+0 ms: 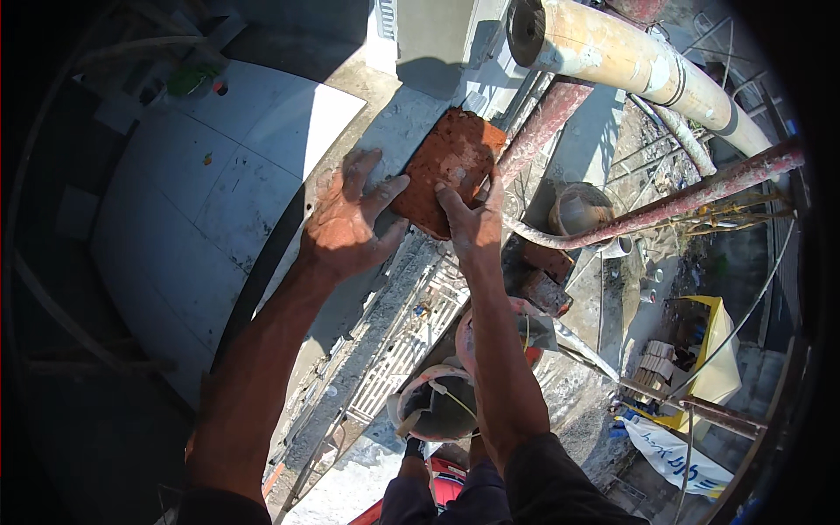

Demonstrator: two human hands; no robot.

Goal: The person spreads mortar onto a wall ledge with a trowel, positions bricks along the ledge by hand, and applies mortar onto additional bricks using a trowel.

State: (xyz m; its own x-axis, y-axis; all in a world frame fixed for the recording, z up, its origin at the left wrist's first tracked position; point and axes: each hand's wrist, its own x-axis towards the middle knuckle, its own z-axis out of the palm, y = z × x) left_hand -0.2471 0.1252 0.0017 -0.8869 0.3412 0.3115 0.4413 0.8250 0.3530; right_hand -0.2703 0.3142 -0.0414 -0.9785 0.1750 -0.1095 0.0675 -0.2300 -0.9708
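Observation:
A rough red-brown brick (455,162) is held over the grey ledge (420,109), tilted, its broad face turned up. My right hand (474,223) grips its lower right side, with the thumb on the broad face and the fingers along the far edge. Close by the brick's left side, my left hand (346,219) has its dusty fingers spread. Its fingertips reach near the brick's edge; whether they touch it I cannot tell.
A bamboo pole (630,57) and a paint-spattered red pole (674,201) cross on the right. Below are a bucket (437,407), loose bricks (547,289) and a white grille (411,337). White panels (206,166) lie left; a white banner (669,455) hangs lower right.

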